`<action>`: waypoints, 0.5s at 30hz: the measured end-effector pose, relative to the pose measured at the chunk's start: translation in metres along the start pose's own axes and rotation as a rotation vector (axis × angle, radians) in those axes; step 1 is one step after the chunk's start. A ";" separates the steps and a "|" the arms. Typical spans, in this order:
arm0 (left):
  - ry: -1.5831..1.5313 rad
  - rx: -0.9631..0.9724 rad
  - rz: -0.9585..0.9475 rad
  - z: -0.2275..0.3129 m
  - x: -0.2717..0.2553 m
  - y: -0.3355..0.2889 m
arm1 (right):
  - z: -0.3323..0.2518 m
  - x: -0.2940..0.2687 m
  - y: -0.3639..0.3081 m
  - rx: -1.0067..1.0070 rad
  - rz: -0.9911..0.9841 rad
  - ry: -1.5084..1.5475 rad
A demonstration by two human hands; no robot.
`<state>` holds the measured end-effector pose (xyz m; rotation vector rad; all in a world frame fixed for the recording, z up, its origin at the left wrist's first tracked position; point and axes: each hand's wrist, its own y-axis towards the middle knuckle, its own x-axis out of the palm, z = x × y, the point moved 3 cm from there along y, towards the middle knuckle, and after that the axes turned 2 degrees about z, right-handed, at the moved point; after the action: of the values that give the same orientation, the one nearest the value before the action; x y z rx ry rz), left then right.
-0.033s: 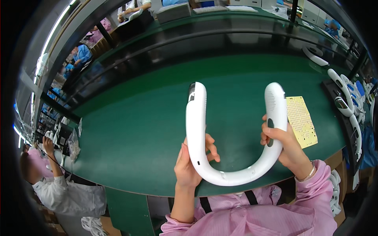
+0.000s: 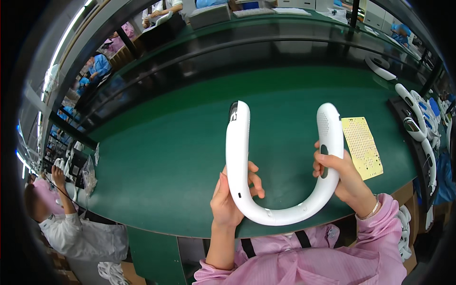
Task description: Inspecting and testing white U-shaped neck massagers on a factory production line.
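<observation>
A white U-shaped neck fan (image 2: 277, 216) is held in both my hands above the green table, its two ends pointing away from me. My left hand (image 2: 227, 204) wraps the left arm of the fan, thumb on the outer side, fingertips showing on the inner side. A dark glossy piece caps that arm's far end, and a small dark slot sits lower down. My right hand (image 2: 349, 178) grips the right arm, its thumb across the front beside a dark oval panel. Small vent holes cover the right tip.
A yellow sheet (image 2: 362, 147) dotted in rows lies right of the fan. Several white neck fans (image 2: 430, 159) rest along a black tray at the right edge; another fan (image 2: 380, 70) lies at the back right. A co-worker (image 2: 78, 232) sits at left, near a clear bag (image 2: 89, 175).
The fan has shifted slightly: its right end has come a little left and nearer to me, its left end slightly right. Both hands keep their hold.
</observation>
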<state>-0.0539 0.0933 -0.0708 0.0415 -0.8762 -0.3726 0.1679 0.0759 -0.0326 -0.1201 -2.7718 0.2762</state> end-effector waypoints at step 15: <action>-0.195 -0.089 0.155 0.002 -0.008 0.000 | 0.018 -0.005 0.011 0.274 -0.085 0.257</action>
<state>-0.0597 0.0961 -0.0758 -0.1461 -1.0476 -0.2727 0.1666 0.0831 -0.0531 0.0298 -2.4506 0.5718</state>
